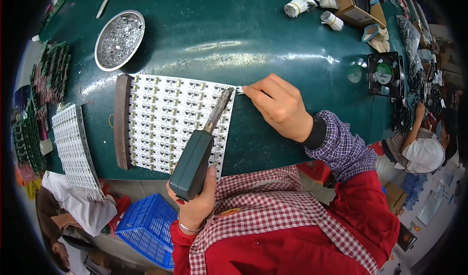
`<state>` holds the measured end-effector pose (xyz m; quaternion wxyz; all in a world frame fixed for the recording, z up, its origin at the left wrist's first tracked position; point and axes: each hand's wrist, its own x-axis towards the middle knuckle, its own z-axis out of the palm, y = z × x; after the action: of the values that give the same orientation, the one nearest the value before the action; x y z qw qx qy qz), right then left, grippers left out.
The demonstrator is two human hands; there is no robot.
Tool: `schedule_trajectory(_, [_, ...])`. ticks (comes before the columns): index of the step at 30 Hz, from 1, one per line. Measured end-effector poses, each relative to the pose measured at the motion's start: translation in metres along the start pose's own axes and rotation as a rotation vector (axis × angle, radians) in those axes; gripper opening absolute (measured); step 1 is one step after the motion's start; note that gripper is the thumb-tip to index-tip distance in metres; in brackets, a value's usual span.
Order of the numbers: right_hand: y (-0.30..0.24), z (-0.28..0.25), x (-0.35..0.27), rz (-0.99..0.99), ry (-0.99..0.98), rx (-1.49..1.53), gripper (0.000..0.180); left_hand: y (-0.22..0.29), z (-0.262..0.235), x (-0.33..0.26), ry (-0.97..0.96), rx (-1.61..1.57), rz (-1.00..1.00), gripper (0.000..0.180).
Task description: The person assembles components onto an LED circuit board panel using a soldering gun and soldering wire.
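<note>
— Soldering iron [200, 148]: where does it sit?

— In the left hand [195, 204], whose grip is wrapped shut around the dark green handle. The metal tip runs up and away from that grip and ends over the upper right corner of a white circuit panel [165, 121].

— And the other hand?

— The right hand [278, 107] lies just beyond the iron's tip, its grip pinched together on a thin wire [239, 89] that meets the panel's right edge. Whether the tip touches the wire I cannot tell.

— What carries the panel?

— A dark green counter [243, 46]. The panel lies flat on it, directly ahead of the left grip, with a brown wooden bar [122, 121] along its far left edge.

— Further out from the grips?

— Up and left of the panel stands a round metal dish [119, 40] full of silvery scraps. Left again, another white panel [73, 150] hangs over the counter's edge, and green boards [48, 72] are stacked beside it. Well beyond the right grip lie white wire bundles [307, 2] and a cardboard box [353, 9]; to its right sits a small black fan [385, 74].

— Below the counter?

— A blue plastic crate [144, 228] sits down beside the left wrist. Other people show at the lower left and the far right.
</note>
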<state>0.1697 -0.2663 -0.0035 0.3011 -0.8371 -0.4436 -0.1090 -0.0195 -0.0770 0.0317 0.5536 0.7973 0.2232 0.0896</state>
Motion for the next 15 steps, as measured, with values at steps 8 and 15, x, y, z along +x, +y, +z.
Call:
schedule_trajectory(8, [-0.003,-0.001,0.001,0.000,-0.022,-0.009,0.029,0.013,0.004,0.010,-0.026,-0.017,0.006,0.017])
schedule_trajectory(15, [-0.004,-0.002,0.001,0.002,-0.032,-0.011,0.029,0.004,-0.002,-0.003,-0.014,-0.012,-0.059,0.022])
